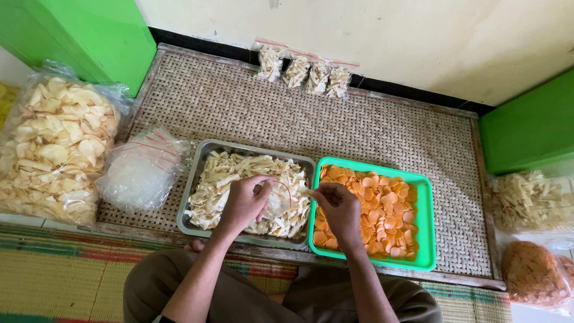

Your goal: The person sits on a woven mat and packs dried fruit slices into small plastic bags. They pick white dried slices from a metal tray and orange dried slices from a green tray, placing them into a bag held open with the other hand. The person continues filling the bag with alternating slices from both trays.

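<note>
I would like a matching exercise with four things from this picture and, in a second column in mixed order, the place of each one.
Things:
1. round orange chips
2. pale strip chips
3. four small filled bags
4. stack of empty clear bags

Places:
A. left of the metal tray
B. in the green tray
C. by the wall
D. in the metal tray

Pairs: 1-B, 2-D, 3-C, 4-A

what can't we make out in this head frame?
- Small clear bag: fill hidden by left hand, head view.
- Right hand: fingertip contents too small to tell.
- Bags of chips at right: cut by frame edge.
- Metal tray: near rim hidden by forearm.
</note>
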